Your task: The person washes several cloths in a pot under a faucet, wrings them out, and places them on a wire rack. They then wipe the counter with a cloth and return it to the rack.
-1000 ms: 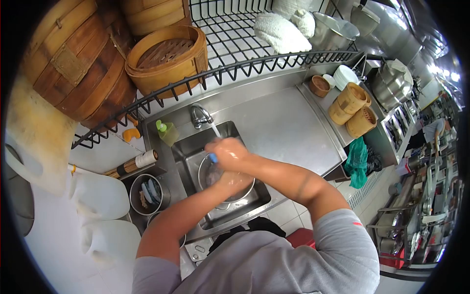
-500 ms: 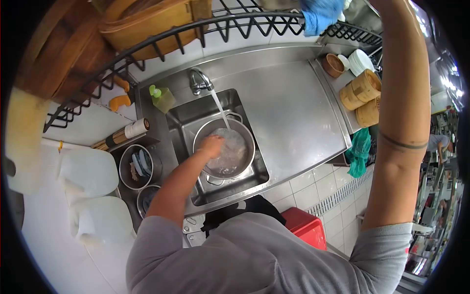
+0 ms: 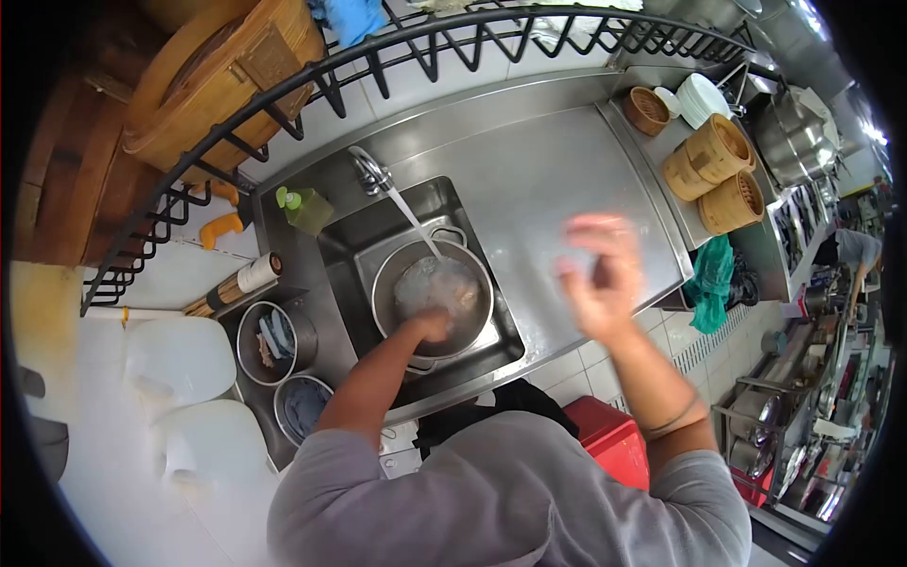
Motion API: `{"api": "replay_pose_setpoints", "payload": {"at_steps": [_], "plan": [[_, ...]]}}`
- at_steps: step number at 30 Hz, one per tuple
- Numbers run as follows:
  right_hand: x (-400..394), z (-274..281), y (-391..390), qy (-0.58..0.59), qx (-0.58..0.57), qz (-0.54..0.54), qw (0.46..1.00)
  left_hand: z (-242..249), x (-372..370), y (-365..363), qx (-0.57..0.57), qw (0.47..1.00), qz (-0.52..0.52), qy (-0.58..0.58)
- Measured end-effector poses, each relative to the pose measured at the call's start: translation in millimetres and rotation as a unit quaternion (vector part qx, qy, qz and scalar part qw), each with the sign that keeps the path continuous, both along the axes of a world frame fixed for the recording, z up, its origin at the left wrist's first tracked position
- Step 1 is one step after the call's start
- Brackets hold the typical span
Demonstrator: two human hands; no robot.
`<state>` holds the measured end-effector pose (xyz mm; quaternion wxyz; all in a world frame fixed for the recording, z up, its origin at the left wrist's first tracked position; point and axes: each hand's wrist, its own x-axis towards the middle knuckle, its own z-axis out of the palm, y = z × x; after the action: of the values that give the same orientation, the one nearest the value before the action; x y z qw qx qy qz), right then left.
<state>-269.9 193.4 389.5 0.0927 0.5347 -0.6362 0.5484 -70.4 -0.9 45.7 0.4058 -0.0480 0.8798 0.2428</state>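
Note:
My left hand (image 3: 434,325) reaches down into a metal pot (image 3: 380,300) in the sink (image 3: 505,331). Its fingers are hidden in the cloudy water (image 3: 430,283), so what they hold, if anything, cannot be seen. Water runs from the tap (image 3: 371,175) into the pot. To the right, my right hand (image 3: 605,279) is raised above the steel counter's front edge, blurred, with fingers curved and apart and nothing in it.
A black wire rack (image 3: 373,71) crosses above the sink, with a blue cloth-like item (image 3: 351,21) and a bamboo steamer (image 3: 236,85). A green soap bottle (image 3: 307,212) stands by the tap. Smaller steamers (image 3: 707,161) sit right; two metal pots (image 3: 300,345) stand left.
My right hand has come down from above the top of the view to over the counter. My left hand has shifted toward the pot's near side. The blue item appears farther left.

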Motion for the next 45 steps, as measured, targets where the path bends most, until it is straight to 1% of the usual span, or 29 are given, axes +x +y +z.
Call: {"api": "replay_pose_setpoints", "payload": {"at_steps": [2,4,6,7,9,10,11,13,14,15,16,17,18,19,21,23,24,28,30,31,33,35,37,38,39,40,41,43,45], "plan": [[28,-71,-9,-0.252,0.136,0.077,0.955,77,-5,1,0.090,0.976,0.193,0.036],[50,-150,-28,-0.525,0.157,0.174,0.818,136,7,-2,0.232,0.891,0.370,0.122],[66,-191,-46,-0.637,0.214,0.142,0.727,197,16,2,0.266,0.817,0.436,0.268],[71,-214,-56,-0.637,0.212,0.146,0.726,214,20,0,0.262,0.817,0.437,0.269],[82,-244,-76,-0.833,0.185,0.159,0.496,235,31,-1,0.387,0.675,0.564,0.278],[88,-202,-81,-0.835,0.223,0.011,0.503,239,34,2,0.435,0.600,0.629,0.235],[94,-215,-89,-0.836,0.223,0.012,0.502,232,35,3,0.434,0.599,0.631,0.235],[107,-250,-105,-0.555,0.241,0.038,0.795,198,35,4,0.434,0.478,0.749,0.152],[122,-233,-114,-0.428,0.176,-0.003,0.887,177,28,-1,0.454,0.448,0.763,0.102],[131,-203,-115,-0.368,0.137,0.033,0.919,96,46,-11,0.456,0.447,0.763,0.098],[139,-180,-116,-0.305,0.097,0.070,0.945,19,48,-30,0.465,0.564,0.623,0.280],[146,-177,-119,-0.305,0.099,0.067,0.945,-57,56,-34,0.443,0.642,0.441,0.444],[153,-177,-122,-0.313,0.115,0.117,0.936,52,38,6,0.270,0.618,0.578,0.460],[156,-177,-125,-0.319,0.130,0.166,0.924,56,34,6,0.272,0.619,0.576,0.459],[141,-218,-136,-0.280,0.150,0.109,0.942,58,27,2,0.371,0.534,0.681,0.336],[114,-257,-142,-0.415,0.314,-0.023,0.854,59,24,-5,0.450,0.428,0.758,0.198],[104,-277,-141,-0.343,0.369,-0.077,0.860,61,24,-9,0.481,0.370,0.785,0.126],[95,-380,-136,-0.205,0.498,-0.203,0.818,54,47,-7,0.375,0.431,0.820,0.043],[97,-398,-139,-0.063,0.676,0.061,0.732,71,43,-7,0.369,0.432,0.822,0.016],[108,-398,-138,-0.069,0.676,0.059,0.731,78,45,-5,0.365,0.429,0.826,-0.014],[138,-394,-136,-0.162,0.537,-0.012,0.828,91,41,-8,0.401,0.410,0.819,-0.010],[156,-264,-126,-0.257,0.506,-0.019,0.823,105,33,-15,0.467,0.346,0.814,-0.013],[178,-205,-113,-0.283,0.399,0.043,0.871,-16,58,-49,0.455,0.389,0.801,0.014],[185,-173,-106,-0.283,0.399,0.042,0.871,-48,63,-57,0.459,0.402,0.791,0.045],[191,-141,-100,-0.277,0.288,0.077,0.914,-60,67,-59,0.462,0.415,0.780,0.077],[195,-127,-97,-0.266,0.172,0.111,0.942,6,67,-34,0.493,0.376,0.772,0.141],[197,-131,-101,-0.267,0.172,0.111,0.942,-11,73,-25,0.493,0.376,0.772,0.140],[198,-151,-111,-0.321,0.105,0.144,0.930,-85,92,-12,0.546,0.446,0.630,0.327],[179,-210,-126,-0.285,0.155,0.080,0.943,-92,87,-12,0.558,0.472,0.542,0.416]]}}
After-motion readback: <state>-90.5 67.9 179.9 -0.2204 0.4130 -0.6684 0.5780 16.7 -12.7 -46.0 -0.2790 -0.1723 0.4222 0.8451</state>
